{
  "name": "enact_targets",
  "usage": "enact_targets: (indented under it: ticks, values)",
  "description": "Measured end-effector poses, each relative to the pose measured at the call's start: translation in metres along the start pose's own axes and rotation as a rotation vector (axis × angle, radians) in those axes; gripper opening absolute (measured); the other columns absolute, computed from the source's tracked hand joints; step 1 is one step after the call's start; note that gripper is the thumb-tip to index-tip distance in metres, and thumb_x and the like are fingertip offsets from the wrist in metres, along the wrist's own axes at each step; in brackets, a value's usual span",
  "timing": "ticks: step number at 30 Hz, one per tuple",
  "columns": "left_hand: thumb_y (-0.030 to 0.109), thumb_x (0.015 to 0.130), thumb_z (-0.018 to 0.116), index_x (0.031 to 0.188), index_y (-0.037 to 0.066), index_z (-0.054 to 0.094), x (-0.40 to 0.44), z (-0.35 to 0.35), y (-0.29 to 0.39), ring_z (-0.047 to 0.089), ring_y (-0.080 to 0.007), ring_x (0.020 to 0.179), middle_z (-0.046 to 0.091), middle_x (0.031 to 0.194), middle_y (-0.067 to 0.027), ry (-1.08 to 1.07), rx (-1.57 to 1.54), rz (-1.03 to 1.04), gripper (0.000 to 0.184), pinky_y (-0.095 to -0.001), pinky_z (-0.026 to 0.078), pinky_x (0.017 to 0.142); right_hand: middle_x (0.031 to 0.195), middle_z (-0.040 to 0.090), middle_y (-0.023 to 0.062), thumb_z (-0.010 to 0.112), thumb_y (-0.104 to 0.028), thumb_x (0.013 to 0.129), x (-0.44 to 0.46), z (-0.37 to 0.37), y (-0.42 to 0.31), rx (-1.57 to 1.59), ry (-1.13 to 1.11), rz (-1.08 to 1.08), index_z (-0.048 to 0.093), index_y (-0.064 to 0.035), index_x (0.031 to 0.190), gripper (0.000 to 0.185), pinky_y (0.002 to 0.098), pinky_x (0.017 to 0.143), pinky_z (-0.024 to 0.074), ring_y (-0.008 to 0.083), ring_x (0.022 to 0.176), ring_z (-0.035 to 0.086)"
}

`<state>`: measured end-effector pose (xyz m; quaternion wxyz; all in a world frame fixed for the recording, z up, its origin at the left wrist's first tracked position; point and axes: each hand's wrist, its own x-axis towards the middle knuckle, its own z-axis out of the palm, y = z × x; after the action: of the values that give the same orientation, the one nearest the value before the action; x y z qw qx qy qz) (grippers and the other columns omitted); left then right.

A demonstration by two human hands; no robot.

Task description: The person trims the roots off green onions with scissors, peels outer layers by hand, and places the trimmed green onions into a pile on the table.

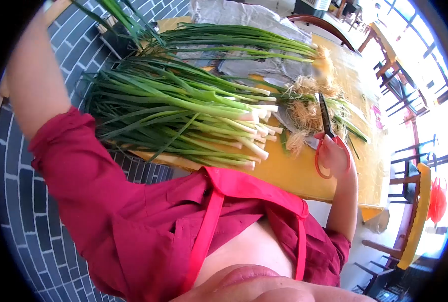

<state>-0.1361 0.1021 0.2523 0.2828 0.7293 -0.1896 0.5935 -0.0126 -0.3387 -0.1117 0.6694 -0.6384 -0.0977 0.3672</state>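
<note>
My right hand (333, 157) is closed around the red handles of a pair of scissors (326, 121), whose dark blades point away from me at a heap of stringy roots (304, 110). In front of me lies a big pile of green onions (183, 105), their white ends cut bare and facing right. Behind it, another bundle of green onions (244, 43) has its roots still on, partly blurred. My left arm reaches up past the upper left edge, and its hand is outside the picture. Close by that arm, long green leaves (115, 15) rise out of the frame.
Crumpled grey sheeting (254, 20) lies under the onions on the yellow table (294, 173). A grey brick wall (32, 201) borders the left side. A dark container (118, 38) stands by the wall. Chairs (410, 216) and a red bag (437, 199) are off to the right.
</note>
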Motion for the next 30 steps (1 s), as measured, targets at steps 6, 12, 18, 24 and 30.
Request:
enact_targets:
  ticks: [6, 12, 18, 24, 30]
  values:
    - [0.034, 0.094, 0.049, 0.117, 0.003, 0.055, -0.012, -0.021, 0.044, 0.061, -0.0274, 0.086, 0.061, 0.103, -0.0165, -0.251, 0.354, 0.231, 0.039, -0.0386, 0.048, 0.081, 0.052, 0.045, 0.0008, 0.043, -0.03, 0.098, 0.008, -0.005, 0.013, -0.018, 0.008, -0.105, 0.052, 0.0033, 0.111, 0.037, 0.0218, 0.04, 0.0306, 0.0079, 0.042, 0.038]
    - [0.026, 0.094, 0.051, 0.111, 0.001, 0.056, -0.09, 0.029, 0.038, 0.062, -0.0297, 0.085, 0.062, 0.097, -0.0175, -0.827, 0.39, 0.266, 0.031, -0.0402, 0.049, 0.077, 0.052, 0.043, 0.0003, 0.043, -0.031, 0.098, -0.003, 0.003, 0.003, -0.055, 0.023, -0.129, 0.052, 0.0031, 0.112, 0.038, 0.0214, 0.04, 0.0305, 0.0076, 0.042, 0.037]
    - [0.014, 0.089, 0.054, 0.119, 0.0, 0.052, -0.263, 0.045, -0.046, 0.047, -0.0343, 0.116, 0.051, 0.122, -0.0202, -1.402, 0.215, -0.002, 0.034, -0.0419, 0.037, 0.101, 0.056, 0.047, 0.0003, 0.044, -0.029, 0.098, -0.016, 0.006, -0.007, -0.038, -0.014, -0.115, 0.053, 0.0018, 0.111, 0.035, 0.0223, 0.041, 0.033, 0.0083, 0.043, 0.041]
    - [0.035, 0.095, 0.049, 0.118, 0.0, 0.055, -0.234, 0.065, -0.041, 0.05, -0.036, 0.115, 0.054, 0.121, -0.0213, -1.461, 0.092, -0.2, 0.043, -0.0411, 0.039, 0.099, 0.058, 0.05, 0.0018, 0.049, -0.027, 0.096, -0.02, 0.007, -0.013, 0.002, -0.068, -0.115, 0.054, 0.0031, 0.109, 0.033, 0.0222, 0.042, 0.0356, 0.009, 0.044, 0.045]
    - [0.027, 0.091, 0.05, 0.122, 0.001, 0.053, -0.187, 0.166, -0.091, 0.052, -0.0334, 0.111, 0.055, 0.12, -0.0186, -1.593, 0.181, -0.109, 0.041, -0.0406, 0.04, 0.098, 0.063, 0.055, 0.0037, 0.053, -0.032, 0.094, -0.025, 0.002, -0.012, 0.047, -0.119, -0.156, 0.05, 0.0028, 0.117, 0.042, 0.0238, 0.051, 0.0412, 0.0113, 0.053, 0.052]
